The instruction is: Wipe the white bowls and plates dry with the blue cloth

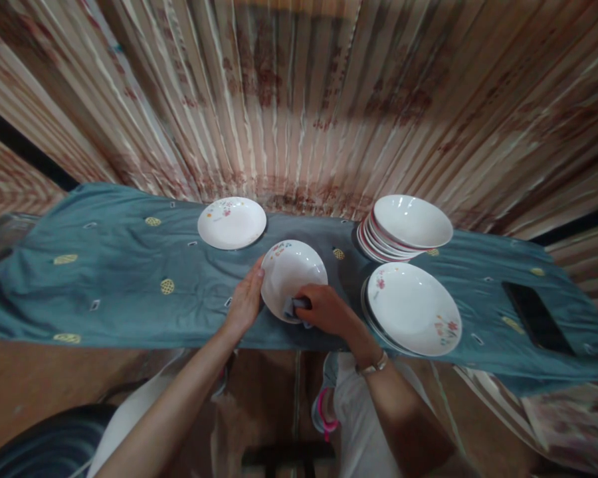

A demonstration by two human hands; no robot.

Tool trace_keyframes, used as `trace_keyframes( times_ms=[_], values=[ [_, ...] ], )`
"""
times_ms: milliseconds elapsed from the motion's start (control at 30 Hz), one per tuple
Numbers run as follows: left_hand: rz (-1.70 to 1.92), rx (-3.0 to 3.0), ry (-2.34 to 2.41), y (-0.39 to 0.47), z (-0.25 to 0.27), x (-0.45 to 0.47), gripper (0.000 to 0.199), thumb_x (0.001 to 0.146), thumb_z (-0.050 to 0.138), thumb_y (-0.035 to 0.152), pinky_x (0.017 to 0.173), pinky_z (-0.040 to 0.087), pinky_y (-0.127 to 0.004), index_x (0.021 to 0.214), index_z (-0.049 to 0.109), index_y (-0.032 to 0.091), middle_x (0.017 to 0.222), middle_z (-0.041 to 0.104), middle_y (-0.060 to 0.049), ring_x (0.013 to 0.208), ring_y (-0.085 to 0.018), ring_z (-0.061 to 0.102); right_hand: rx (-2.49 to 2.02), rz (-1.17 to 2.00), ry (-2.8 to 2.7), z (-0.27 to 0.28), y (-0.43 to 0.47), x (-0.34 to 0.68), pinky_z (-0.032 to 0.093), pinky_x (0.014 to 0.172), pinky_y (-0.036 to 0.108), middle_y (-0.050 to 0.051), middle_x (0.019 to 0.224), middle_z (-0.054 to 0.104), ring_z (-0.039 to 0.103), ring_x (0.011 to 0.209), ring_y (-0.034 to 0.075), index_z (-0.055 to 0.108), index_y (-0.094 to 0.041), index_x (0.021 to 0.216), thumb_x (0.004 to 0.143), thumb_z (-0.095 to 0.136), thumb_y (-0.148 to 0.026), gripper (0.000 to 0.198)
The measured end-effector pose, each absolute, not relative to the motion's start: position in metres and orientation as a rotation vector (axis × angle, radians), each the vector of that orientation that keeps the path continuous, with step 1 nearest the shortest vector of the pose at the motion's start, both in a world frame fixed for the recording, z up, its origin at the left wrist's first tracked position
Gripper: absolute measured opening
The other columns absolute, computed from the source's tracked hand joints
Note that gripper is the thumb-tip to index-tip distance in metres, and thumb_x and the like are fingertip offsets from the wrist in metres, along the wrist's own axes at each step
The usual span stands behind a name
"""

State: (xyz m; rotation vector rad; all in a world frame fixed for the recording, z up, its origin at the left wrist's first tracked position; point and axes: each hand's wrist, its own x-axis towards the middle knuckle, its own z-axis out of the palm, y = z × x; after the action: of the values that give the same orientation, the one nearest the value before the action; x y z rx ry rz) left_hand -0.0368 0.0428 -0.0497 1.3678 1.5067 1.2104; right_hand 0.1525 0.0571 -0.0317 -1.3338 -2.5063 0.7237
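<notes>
A white bowl (290, 275) with small flowers near its far rim sits in front of me at the middle of the table. My left hand (246, 297) grips its left edge, the thumb at the rim and the fingers hidden along the outer side. Bunched in my right hand (325, 309) is a blue-grey cloth (294, 306), pressed against the near right inside of the bowl. Behind the bowl, to the left, lies a flowered white plate (232, 224).
A stack of red-rimmed bowls (412, 222) stands at the back right, with a pile of flowered plates (413, 311) nearer me. Further right lies a black phone (537, 317). A teal patterned cloth (124, 285) covers the narrow table; a pleated curtain (299, 119) hangs behind.
</notes>
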Motion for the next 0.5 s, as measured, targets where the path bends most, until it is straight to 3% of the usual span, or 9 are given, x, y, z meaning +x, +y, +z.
trace_keyframes(
  times_ms=[300, 500],
  values=[
    [1.202, 1.395, 1.495, 0.043, -0.05, -0.037, 0.06, 0.093, 0.033, 0.051, 0.116, 0.023, -0.037, 0.136, 0.049, 0.012, 0.141, 0.051, -0.01, 0.134, -0.022, 0.042, -1.141, 0.836, -2.406, -0.03, 0.052, 0.141, 0.041, 0.071, 0.023, 0.003, 0.084, 0.067, 0.058, 0.075, 0.013, 0.069, -0.014, 0.089, 0.076, 0.063, -0.013, 0.015],
    [1.164, 1.427, 1.492, 0.041, -0.048, -0.036, 0.057, 0.093, 0.029, 0.051, 0.114, 0.026, -0.035, 0.133, 0.052, 0.016, 0.138, 0.055, -0.007, 0.132, -0.022, 0.044, -1.014, 0.869, -2.338, -0.034, 0.051, 0.126, 0.045, 0.082, 0.027, 0.005, 0.099, 0.066, 0.06, 0.089, 0.016, 0.066, -0.016, 0.098, 0.076, 0.059, -0.008, 0.025]
  ],
)
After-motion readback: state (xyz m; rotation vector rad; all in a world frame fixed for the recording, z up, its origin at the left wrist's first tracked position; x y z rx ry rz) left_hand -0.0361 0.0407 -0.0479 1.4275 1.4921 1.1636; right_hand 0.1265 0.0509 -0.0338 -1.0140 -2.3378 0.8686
